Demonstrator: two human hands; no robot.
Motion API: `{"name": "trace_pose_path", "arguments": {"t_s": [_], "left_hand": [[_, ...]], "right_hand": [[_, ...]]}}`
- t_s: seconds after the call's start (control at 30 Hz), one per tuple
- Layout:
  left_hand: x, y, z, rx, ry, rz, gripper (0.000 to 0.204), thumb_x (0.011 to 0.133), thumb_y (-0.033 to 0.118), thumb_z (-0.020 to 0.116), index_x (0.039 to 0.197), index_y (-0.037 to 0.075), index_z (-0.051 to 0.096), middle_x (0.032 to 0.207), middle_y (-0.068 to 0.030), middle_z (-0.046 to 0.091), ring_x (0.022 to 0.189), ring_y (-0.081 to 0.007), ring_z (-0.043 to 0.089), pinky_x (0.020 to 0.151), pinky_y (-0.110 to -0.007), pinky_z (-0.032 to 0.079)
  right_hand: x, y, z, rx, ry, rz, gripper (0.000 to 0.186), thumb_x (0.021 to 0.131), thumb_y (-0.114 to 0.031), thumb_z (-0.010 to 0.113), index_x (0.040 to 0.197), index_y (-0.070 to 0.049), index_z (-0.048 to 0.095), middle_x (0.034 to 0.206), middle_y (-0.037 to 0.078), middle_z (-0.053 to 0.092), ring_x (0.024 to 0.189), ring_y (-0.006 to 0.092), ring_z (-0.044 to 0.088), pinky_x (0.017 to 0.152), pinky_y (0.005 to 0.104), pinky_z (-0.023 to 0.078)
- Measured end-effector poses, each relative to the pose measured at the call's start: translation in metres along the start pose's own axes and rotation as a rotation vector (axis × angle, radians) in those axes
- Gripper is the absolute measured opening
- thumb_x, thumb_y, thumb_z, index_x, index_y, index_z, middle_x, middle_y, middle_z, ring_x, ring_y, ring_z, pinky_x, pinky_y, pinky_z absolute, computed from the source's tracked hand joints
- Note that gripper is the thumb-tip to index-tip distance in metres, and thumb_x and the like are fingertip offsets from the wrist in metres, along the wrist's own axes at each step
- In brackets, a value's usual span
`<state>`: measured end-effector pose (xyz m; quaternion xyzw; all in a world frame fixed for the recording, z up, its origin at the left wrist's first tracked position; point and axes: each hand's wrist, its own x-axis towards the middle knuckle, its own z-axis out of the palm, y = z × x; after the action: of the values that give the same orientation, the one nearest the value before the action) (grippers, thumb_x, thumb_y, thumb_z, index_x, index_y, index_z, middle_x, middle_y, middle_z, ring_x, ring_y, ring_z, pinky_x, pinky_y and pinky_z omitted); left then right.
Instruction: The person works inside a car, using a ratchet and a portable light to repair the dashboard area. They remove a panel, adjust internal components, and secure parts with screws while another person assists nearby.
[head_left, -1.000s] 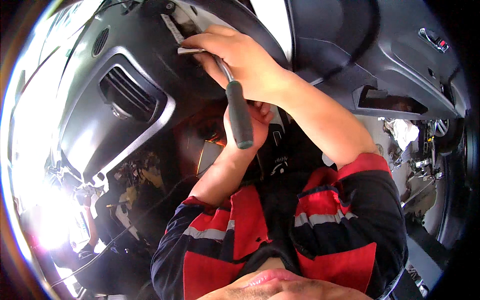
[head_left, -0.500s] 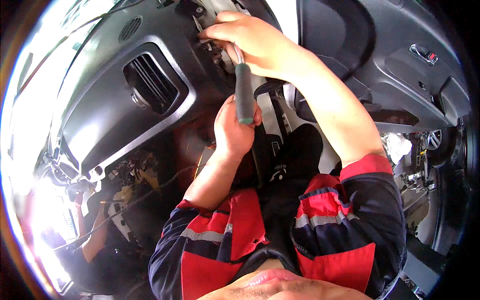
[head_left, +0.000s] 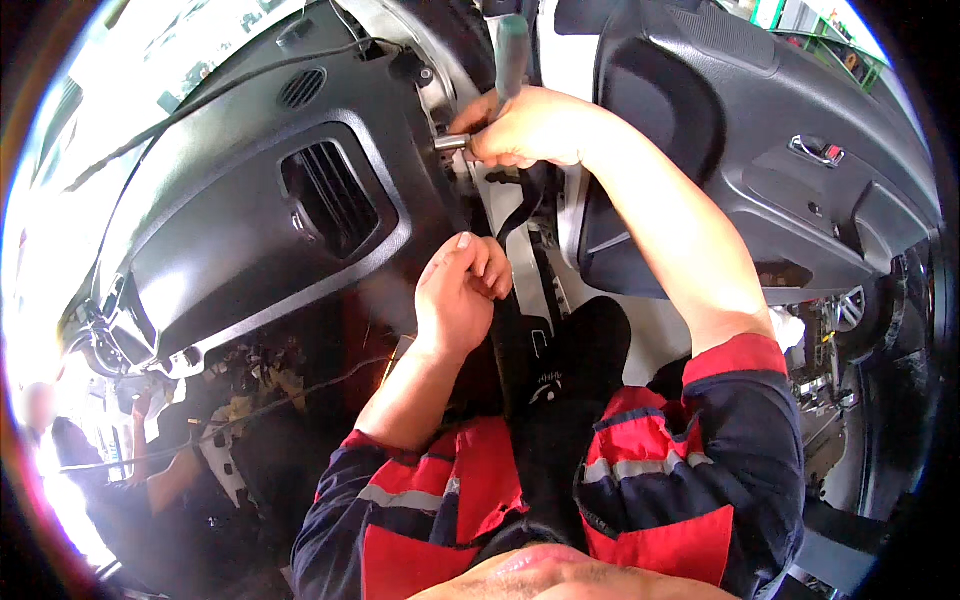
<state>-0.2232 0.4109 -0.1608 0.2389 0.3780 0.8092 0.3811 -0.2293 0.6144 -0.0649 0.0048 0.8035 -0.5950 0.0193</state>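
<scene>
My right hand [head_left: 535, 125] is closed around a ratchet wrench at the end of the dashboard. The wrench's grey and green handle [head_left: 511, 62] points up and away from me. Its bright metal socket [head_left: 452, 143] pokes out of my fingers toward the dashboard [head_left: 230, 250]. Whether the socket sits on a fastener I cannot tell. Nearer to me, in front of the dashboard's edge, my left hand [head_left: 460, 300] hangs in the air, fingers loosely bent and apart, nothing visible in it. A bolt head [head_left: 427, 74] shows on the bracket beyond the socket.
An air vent [head_left: 335, 190] is set in the dashboard's near end. To the right stands the open door [head_left: 700, 200] with its inner handle [head_left: 818, 152]. A thin dark cable [head_left: 190, 108] runs over the dashboard top. At the lower left another person's arm [head_left: 172, 480] reaches in.
My left hand has let go of the wrench handle. The handle has swung from pointing toward me to pointing away, and my right hand now grips the wrench with its socket showing.
</scene>
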Motion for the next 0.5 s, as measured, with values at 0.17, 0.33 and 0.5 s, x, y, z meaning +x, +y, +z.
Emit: {"name": "trace_pose_path", "arguments": {"t_s": [0.17,0.33,0.5], "left_hand": [[0.004,0.009,0.002,0.083,-0.053,0.152,0.032,0.098,0.028,0.042,0.072,0.009,0.042,0.067,-0.0059,0.04,0.064,-0.018,0.038,0.061,-0.032,0.032],[0.008,0.045,0.002,0.917,-0.143,0.722,0.016,0.089,0.007,0.055,0.075,0.004,0.048,0.082,-0.0124,0.056,0.077,-0.0242,0.052,0.072,-0.033,0.041],[0.034,0.088,0.033,2.072,0.047,1.02,0.013,0.076,0.006,0.066,0.076,0.004,0.054,0.112,-0.0123,0.065,0.121,-0.0341,0.053,0.106,-0.051,0.035]], "right_hand": [[0.002,-0.015,-0.008,-0.312,-0.046,-0.022,0.038,0.079,-0.007,0.062,0.115,0.0,0.067,0.077,0.005,0.064,0.062,0.0089,0.054,0.052,0.0224,0.04],[0.006,0.002,-0.017,-0.919,0.026,-0.551,0.048,0.075,-0.003,0.063,0.123,-0.003,0.062,0.097,0.012,0.068,0.09,0.0265,0.066,0.077,0.0362,0.051],[-0.006,0.018,0.009,-1.547,0.332,-0.765,0.038,0.079,-0.008,0.06,0.117,-0.006,0.06,0.097,0.011,0.063,0.085,0.0296,0.067,0.072,0.0388,0.055]]}}
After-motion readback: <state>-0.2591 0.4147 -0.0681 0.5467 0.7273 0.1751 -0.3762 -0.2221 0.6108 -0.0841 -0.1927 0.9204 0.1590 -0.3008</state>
